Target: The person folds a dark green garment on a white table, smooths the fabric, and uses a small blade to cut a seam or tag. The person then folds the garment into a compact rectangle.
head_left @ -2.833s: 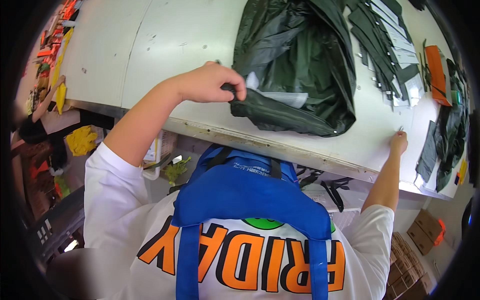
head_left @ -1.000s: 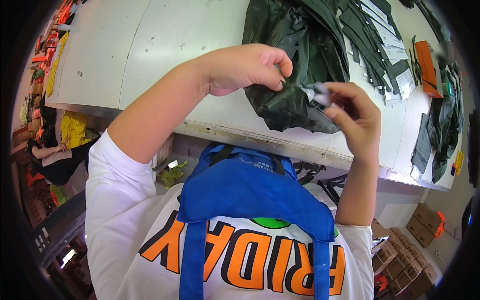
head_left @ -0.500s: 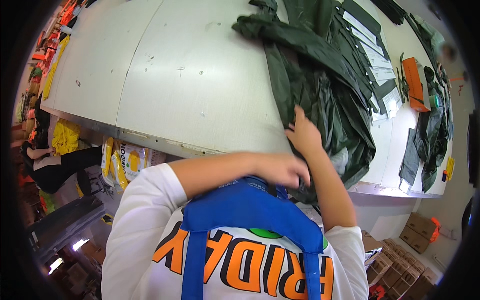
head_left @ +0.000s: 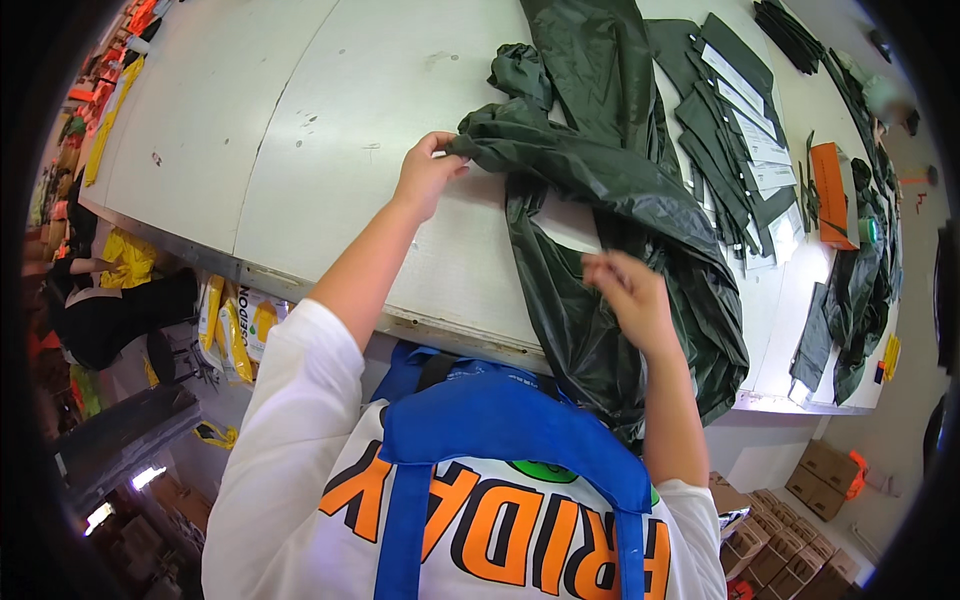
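A dark green, shiny waterproof garment [head_left: 625, 185] lies crumpled across the table and hangs over its near edge. My left hand [head_left: 428, 178] pinches the tip of a long sleeve-like part that stretches leftward over the white table top [head_left: 330, 190]. Above the body of the garment, my right hand [head_left: 640, 300] has its fingers curled together. Whether a bit of the fabric is between those fingertips cannot be made out.
Flat dark green pieces with white paper sheets [head_left: 758, 135] are stacked to the right. Beyond them stand an orange box [head_left: 832, 195] and a green tape roll [head_left: 868, 230]. More dark fabric [head_left: 860, 290] lies at the far right. Another person [head_left: 110, 310] sits at left.
My left hand has swung from in front of my chest out to the garment's left end and taken hold there. My right hand has moved slightly down and right, its fingers now curled.
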`<state>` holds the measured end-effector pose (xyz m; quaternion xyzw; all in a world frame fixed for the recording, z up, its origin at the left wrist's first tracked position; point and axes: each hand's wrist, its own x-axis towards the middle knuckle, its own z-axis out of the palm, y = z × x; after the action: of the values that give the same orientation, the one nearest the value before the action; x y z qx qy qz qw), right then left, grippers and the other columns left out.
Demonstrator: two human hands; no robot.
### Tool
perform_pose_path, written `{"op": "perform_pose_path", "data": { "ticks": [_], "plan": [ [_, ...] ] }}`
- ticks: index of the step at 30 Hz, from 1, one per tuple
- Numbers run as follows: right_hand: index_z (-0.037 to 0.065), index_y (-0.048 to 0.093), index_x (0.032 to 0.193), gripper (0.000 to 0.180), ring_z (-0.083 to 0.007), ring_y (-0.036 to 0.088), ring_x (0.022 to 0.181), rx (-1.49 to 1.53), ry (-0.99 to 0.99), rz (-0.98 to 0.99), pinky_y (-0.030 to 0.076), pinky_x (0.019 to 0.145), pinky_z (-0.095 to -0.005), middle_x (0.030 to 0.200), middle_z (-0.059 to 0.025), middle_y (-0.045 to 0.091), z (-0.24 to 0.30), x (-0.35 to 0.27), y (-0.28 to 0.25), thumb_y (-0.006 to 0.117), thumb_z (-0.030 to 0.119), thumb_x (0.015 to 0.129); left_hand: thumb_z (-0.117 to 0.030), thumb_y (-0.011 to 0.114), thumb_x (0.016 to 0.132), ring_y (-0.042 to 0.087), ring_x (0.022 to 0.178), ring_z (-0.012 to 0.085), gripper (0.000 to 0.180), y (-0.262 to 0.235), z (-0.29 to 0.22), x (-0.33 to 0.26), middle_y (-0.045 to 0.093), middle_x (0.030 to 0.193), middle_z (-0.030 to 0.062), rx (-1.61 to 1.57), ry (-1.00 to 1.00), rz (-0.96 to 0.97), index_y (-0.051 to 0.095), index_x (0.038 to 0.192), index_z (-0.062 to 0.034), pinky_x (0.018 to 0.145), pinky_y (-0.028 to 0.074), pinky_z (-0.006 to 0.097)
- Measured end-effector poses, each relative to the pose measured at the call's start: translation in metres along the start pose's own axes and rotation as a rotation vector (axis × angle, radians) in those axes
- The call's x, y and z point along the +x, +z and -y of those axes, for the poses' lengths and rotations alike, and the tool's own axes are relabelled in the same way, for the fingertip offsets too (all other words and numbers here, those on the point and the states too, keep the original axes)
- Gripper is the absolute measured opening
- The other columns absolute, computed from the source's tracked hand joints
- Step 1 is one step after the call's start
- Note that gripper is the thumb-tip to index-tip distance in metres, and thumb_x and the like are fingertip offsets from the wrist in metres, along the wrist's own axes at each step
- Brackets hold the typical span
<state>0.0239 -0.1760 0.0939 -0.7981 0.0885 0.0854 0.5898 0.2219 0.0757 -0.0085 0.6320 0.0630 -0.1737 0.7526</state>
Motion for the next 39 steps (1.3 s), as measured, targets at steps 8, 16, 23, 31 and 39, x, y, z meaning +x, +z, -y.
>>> {"op": "perform_pose_path", "data": {
  "ticks": [8,16,23,31,39],
  "plan": [
    [0.0,0.058,0.115,0.036,-0.0025,0.042,0.07,0.614,0.195,-0.166,0.032,0.058,-0.0168,0.09,0.0017,0.054,0.029,0.044,0.023,0.068,0.017,0.085,0.007,0.058,0.071,0.057,0.098,0.0267,0.034,0.028,-0.047,-0.146,0.056,0.108,0.0149,0.533,0.778,0.215,0.066,0.102,-0.0064,0.083,0.047,0.031],
    [0.003,0.057,0.104,0.021,0.0006,0.034,0.053,0.703,0.149,-0.158,0.025,0.046,-0.0168,0.071,0.0095,0.045,0.027,0.023,0.016,0.066,0.012,0.086,0.001,0.055,0.074,0.057,0.097,0.0256,0.026,0.02,-0.032,-0.19,0.058,0.108,0.0159,0.324,0.488,0.346,0.067,0.096,-0.0041,0.082,0.047,0.031],
    [-0.001,0.061,0.101,0.017,-0.0005,0.037,0.062,0.422,-0.026,-0.127,0.03,0.056,-0.018,0.075,0.0063,0.048,0.064,-0.021,0.002,0.062,0.011,0.09,-0.011,0.051,0.085,0.057,0.094,0.0181,0.025,0.007,-0.058,-0.163,0.06,0.105,0.0114,0.233,0.454,0.47,0.061,0.106,-0.001,0.085,0.045,0.032],
    [-0.004,0.059,0.106,0.026,-0.0042,0.047,0.074,0.327,-0.075,0.05,0.039,0.067,-0.0187,0.09,0.0007,0.057,0.073,-0.039,-0.007,0.066,0.01,0.085,-0.007,0.072,0.079,0.055,0.086,0.0046,0.032,0.074,-0.11,-0.141,0.061,0.095,-0.0012,0.128,-0.092,0.927,0.057,0.107,-0.0033,0.078,0.045,0.02],
    [-0.003,0.051,0.105,0.027,-0.0069,0.045,0.067,0.194,-0.427,-0.419,0.04,0.066,-0.0184,0.096,-0.0058,0.05,0.072,-0.073,0.003,0.055,0.019,0.089,0.002,0.063,0.079,0.063,0.083,0.011,0.025,0.083,-0.112,-0.161,0.065,0.093,0.0049,-0.231,-0.305,0.757,0.058,0.103,0.0,0.077,0.052,0.025]
  ]
}}
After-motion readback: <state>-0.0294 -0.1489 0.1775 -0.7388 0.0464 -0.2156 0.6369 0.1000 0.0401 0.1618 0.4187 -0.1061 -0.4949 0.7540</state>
